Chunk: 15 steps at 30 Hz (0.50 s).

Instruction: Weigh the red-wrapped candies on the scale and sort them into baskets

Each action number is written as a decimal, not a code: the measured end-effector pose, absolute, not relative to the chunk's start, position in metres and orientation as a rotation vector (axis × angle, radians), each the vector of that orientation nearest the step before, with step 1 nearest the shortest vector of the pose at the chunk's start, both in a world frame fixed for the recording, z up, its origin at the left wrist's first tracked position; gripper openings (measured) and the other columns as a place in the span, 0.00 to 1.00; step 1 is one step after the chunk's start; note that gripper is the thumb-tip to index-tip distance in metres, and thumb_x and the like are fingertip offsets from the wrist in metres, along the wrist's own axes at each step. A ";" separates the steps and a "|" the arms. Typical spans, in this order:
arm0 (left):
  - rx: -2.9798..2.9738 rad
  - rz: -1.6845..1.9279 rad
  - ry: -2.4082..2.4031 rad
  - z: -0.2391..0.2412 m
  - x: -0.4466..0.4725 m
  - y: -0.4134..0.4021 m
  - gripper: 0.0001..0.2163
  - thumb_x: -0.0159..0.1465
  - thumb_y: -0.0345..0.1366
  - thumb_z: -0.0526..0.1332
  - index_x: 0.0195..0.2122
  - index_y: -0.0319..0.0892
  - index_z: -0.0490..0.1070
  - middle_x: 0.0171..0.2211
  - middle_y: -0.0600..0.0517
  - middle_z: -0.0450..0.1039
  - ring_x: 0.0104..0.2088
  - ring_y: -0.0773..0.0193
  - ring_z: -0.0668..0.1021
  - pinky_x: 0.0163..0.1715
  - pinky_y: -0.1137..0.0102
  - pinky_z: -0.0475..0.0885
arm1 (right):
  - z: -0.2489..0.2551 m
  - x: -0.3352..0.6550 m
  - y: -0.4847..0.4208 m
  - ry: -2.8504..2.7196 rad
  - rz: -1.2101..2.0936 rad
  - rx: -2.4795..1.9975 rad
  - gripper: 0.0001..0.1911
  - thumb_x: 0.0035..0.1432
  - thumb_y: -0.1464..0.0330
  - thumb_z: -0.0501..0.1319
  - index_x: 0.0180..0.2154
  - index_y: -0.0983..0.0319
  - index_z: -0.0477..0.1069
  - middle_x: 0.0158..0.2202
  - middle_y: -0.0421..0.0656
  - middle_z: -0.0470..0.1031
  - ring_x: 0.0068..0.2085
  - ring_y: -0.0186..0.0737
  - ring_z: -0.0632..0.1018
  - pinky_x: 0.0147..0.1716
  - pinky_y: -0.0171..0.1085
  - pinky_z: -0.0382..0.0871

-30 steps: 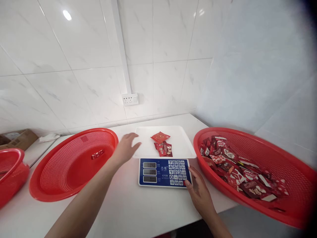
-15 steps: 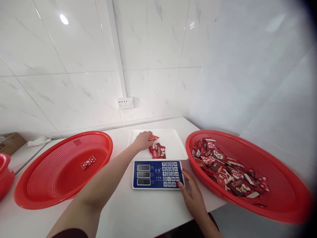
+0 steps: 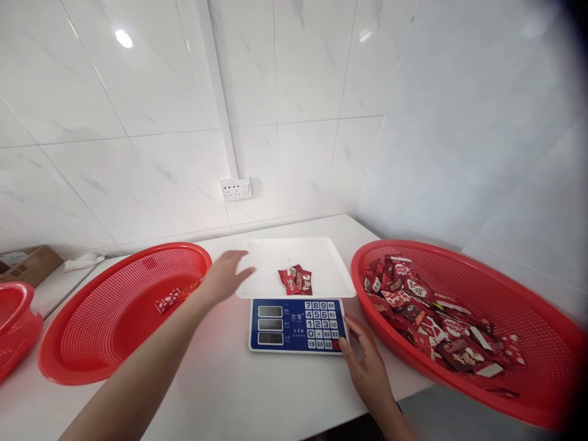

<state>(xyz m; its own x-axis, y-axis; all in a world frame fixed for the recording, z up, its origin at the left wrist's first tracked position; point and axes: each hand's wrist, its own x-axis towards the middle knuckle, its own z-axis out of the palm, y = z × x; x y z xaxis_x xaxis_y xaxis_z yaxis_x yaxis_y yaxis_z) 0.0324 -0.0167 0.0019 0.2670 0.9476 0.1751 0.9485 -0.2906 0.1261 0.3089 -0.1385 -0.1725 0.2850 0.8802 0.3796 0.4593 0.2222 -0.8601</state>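
My left hand (image 3: 229,275) is over the left side of the scale's white pan (image 3: 261,260), beside the left basket. Its thumb and fingers are spread, with nothing between them. Two or so small red snack packets (image 3: 296,280) lie overlapping on the pan. My right hand (image 3: 367,361) rests at the lower right corner of the digital scale's blue key panel (image 3: 297,327), thumb near the red key and fingers along the side, apart. In the left red basket (image 3: 92,343) lies a red-and-white packet (image 3: 168,300); an orange-red packet (image 3: 192,286) beside it is partly hidden by my left arm.
At the right, a large red basket (image 3: 546,373) holds many red packets (image 3: 459,349). Another red basket (image 3: 16,337) is cut off at the left edge. Behind it sit a cardboard box (image 3: 32,263) and white tissue (image 3: 82,262). A socket (image 3: 236,189) is on the tiled wall.
My left hand has moved left off the pan and opened. The orange-red packet it held is gone from the pan; a similar one now shows in the left basket. My right hand stays at the scale.
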 end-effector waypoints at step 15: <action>-2.762 -0.322 -1.761 -0.040 0.153 0.007 0.23 0.56 0.56 0.52 0.40 0.41 0.66 0.40 0.45 0.69 0.40 0.54 0.74 0.34 0.65 0.68 | -0.174 0.308 -0.140 -1.327 0.412 -1.377 0.18 0.57 0.62 0.55 0.48 0.61 0.65 0.51 0.52 0.66 0.52 0.48 0.68 0.50 0.50 0.65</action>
<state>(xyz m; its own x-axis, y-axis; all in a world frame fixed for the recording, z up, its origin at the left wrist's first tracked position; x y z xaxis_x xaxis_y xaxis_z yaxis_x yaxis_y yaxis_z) 0.1531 0.0070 -0.0403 0.4115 0.9076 0.0834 0.8783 -0.4193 0.2298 0.3079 -0.1403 -0.1738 0.3061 0.8524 0.4240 0.4616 0.2567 -0.8491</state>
